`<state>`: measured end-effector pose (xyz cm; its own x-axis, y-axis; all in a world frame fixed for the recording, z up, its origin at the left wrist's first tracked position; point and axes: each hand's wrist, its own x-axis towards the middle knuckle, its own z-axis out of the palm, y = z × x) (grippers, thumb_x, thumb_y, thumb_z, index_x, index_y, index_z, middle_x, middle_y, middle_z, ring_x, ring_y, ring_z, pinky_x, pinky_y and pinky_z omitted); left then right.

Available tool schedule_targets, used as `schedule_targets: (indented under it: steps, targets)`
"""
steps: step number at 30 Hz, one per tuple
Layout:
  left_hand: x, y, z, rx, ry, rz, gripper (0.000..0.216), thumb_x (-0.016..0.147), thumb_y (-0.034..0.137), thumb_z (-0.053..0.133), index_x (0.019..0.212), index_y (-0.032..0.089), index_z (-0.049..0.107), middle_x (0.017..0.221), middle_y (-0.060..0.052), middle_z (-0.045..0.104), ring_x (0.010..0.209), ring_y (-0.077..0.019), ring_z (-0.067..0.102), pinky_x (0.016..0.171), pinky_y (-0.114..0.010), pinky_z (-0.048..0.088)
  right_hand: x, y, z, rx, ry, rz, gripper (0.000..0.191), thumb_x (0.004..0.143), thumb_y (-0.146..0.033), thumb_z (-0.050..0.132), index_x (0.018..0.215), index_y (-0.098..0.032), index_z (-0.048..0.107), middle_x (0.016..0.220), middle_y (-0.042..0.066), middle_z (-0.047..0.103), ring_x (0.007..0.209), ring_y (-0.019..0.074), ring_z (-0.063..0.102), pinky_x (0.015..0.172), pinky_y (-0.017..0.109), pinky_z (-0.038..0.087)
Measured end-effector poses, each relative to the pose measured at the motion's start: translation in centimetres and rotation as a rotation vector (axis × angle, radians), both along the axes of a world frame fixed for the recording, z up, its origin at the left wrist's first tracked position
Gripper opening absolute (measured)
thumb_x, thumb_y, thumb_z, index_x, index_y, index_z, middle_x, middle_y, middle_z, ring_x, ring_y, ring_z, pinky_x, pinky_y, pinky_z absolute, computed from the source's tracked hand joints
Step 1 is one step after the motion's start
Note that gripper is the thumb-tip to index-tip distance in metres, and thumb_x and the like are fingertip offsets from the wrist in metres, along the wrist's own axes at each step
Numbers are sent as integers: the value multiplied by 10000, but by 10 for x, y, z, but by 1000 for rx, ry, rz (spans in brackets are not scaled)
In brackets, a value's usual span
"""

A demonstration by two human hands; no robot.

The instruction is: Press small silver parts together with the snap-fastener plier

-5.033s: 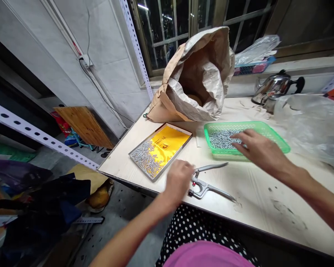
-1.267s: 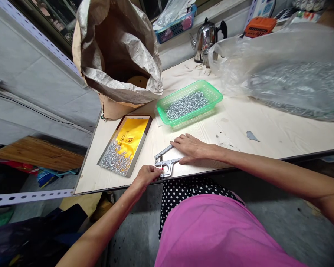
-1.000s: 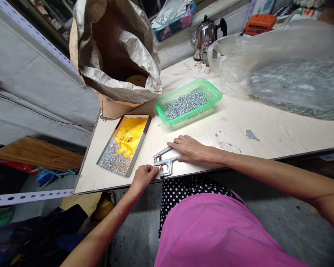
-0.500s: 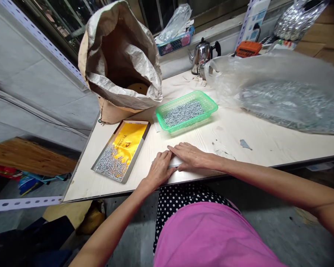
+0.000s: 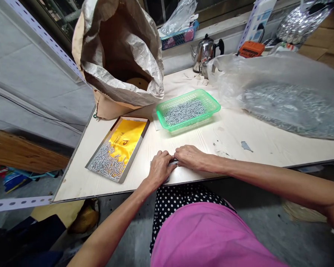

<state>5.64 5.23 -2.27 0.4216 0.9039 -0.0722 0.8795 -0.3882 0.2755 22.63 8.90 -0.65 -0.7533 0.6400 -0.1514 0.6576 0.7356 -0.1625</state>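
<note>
Both hands meet at the front edge of the pale table. My left hand is closed, its fingers curled over a small greyish thing that is mostly hidden. My right hand is closed too, with thumb and fingertips pinched at the same spot against the left fingers. What they hold is too covered to name. Left of them lies a shallow tray with a yellow printed sheet and a heap of small silvery metal pins. Beyond the hands stands a green plastic basket containing more such pins.
A large open woven sack stands at the back left. At the right lies a clear plastic bag of shiny pieces. A metal kettle, an orange box and a blue basket are along the back.
My right fingers, earlier stretched across toward the left fingertips, have drawn back and curled into a pinch. My left fingers stay at nearly the same place. The view has shifted slightly.
</note>
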Motion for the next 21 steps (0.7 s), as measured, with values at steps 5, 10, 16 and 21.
schedule_targets:
  steps: [5,10,16,21]
  targets:
    - [1,0,1,8,30,-10,194,883,342,606,993,197,672,968,-59,611,955,-235,511,830,-360,453,5,-3,-9,49,41,8,188,931,-230,542,976,-101,672,921,127,675,867,228,623,741,321,438]
    - [4,-17,1,79,1,70,420,874,320,618,1264,192,531,1243,-101,570,1138,-268,507,960,-416,459,16,11,-4,63,79,41,422,834,-468,679,1075,-122,659,1010,139,644,919,262,592,776,350,438]
    - [26,-64,-23,199,-111,37,497,926,341,547,1370,153,427,1476,-164,426,1414,-319,315,1126,-511,329,19,30,-17,108,146,-6,196,954,-242,500,1021,-149,660,957,97,644,875,210,572,746,304,390]
    - [39,-77,-32,210,-185,13,544,926,497,498,1349,156,458,1406,-132,523,1384,-302,379,1155,-513,282,10,54,-33,215,171,-15,135,909,-209,562,883,-150,680,909,89,643,874,218,531,740,311,338]
